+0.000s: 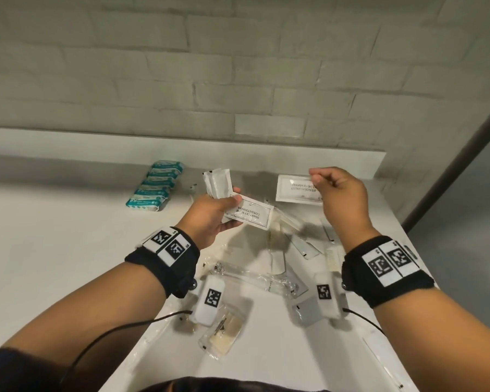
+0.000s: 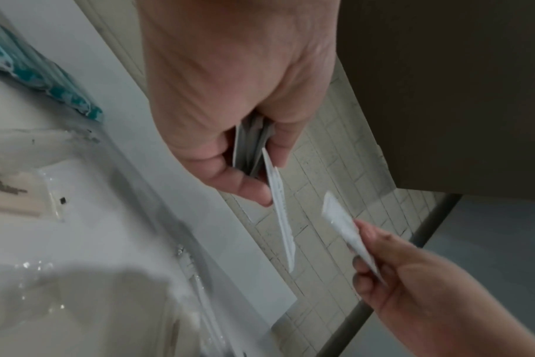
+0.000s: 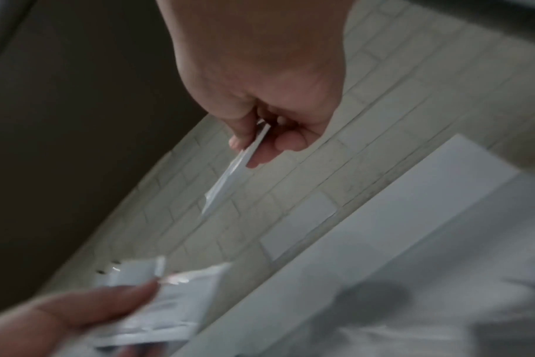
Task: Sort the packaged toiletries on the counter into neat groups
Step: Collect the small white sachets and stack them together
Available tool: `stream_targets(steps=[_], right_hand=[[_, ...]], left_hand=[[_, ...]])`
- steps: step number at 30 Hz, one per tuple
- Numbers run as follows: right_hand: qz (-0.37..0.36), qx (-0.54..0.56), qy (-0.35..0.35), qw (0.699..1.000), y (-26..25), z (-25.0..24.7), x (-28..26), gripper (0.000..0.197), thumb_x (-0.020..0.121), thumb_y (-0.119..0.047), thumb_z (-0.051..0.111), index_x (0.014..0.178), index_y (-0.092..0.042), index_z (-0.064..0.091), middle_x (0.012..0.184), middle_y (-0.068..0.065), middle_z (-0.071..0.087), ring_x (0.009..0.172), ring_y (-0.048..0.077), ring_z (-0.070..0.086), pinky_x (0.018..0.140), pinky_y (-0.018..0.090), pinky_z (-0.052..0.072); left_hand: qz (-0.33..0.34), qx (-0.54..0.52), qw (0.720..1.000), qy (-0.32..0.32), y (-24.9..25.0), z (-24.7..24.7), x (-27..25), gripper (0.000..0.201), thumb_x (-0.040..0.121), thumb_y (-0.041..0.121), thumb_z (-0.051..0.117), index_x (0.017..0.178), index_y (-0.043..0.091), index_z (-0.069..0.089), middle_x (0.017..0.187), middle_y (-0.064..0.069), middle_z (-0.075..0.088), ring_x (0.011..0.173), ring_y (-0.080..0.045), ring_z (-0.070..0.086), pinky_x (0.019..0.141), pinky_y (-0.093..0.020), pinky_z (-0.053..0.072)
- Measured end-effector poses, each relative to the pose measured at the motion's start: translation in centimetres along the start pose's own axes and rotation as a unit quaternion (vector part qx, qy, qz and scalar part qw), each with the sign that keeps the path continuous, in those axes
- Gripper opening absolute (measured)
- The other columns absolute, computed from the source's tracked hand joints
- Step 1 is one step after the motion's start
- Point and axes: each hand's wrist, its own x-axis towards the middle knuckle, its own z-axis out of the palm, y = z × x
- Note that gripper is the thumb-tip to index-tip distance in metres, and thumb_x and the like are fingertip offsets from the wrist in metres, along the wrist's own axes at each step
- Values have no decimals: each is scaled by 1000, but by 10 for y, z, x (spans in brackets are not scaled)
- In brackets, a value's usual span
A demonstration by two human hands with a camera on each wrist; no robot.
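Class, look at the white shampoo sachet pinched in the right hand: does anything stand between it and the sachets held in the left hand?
Nothing visible does. The right hand holds its white shampoo sachet aloft, and only open air separates it from the white sachets in the left hand.

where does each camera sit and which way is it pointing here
Head: worn on the head, looking forward and down at the counter; both forearms, left hand and right hand show.
Left wrist: looks along the left hand at its shampoo sachet; the right hand shows too.
Right wrist: looks along the right hand at its pinched sachet; the left hand shows, blurred.
Shared: both wrist views show both hands and the brick wall.
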Motion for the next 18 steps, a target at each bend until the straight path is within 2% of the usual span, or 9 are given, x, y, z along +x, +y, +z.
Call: stream_targets(steps=[3, 7, 8, 10, 12, 15, 18], right_hand=[[14, 44, -30, 998, -10, 16, -3, 14, 90, -6, 63, 98, -10, 73, 89, -5, 70, 79, 4, 62, 75, 12, 50], [16, -25, -54, 998, -4, 40, -17, 8, 88, -11, 66, 88, -17, 72, 84, -8, 68, 79, 8, 64, 71, 12, 50], [8, -50, -59, 997, -1, 45, -20, 6, 87, -13, 68, 85, -17, 72, 84, -8, 68, 80, 10, 64, 72, 16, 52], [-19, -88, -82, 993, 1, 51, -27, 2, 82, -18, 72, 84, -17, 72, 88, -6, 68, 84, 12, 64, 79, 29, 53], [-39, -122, -125, 984, -1, 51, -31, 17, 77, -23, 77, 93, -18, 71, 95, -7, 66, 89, 12, 62, 82, 33, 52], [-26, -153, -216, 964, -8, 49, -32, 50, 69, -28, 84, 115, -23, 66, 112, -6, 62, 100, 13, 61, 88, 33, 50], [-2, -175, -220, 960, -8, 49, -29, 56, 69, -25, 83, 120, -27, 62, 115, -6, 65, 101, 14, 63, 90, 35, 51]], left_hand=[[-5, -27, 1000, -3, -3, 4, 3, 9, 93, 13, 58, 100, 15, 64, 96, -7, 68, 82, -20, 68, 63, -29, 59], [3, -60, 998, -28, -2, 12, 4, 16, 93, 18, 60, 107, 11, 63, 100, -8, 67, 87, -20, 68, 61, -29, 58], [8, -50, 998, -35, -1, 13, 3, 17, 93, 15, 60, 109, 11, 62, 97, -6, 68, 84, -17, 68, 60, -28, 58], [19, -22, 998, -48, -1, 13, 3, 18, 92, 7, 58, 110, 12, 59, 89, -4, 67, 73, -11, 69, 57, -25, 56], [26, -2, 998, -54, 0, 11, 3, 19, 92, 3, 56, 107, 14, 57, 84, -3, 65, 67, -9, 68, 56, -24, 55], [31, -1, 999, -33, 0, 6, 4, 16, 93, 3, 54, 104, 14, 58, 86, -6, 66, 69, -13, 68, 56, -25, 56], [34, -21, 999, -9, 0, 6, 5, 13, 93, 5, 54, 100, 14, 59, 89, -8, 67, 72, -17, 69, 55, -26, 56]])
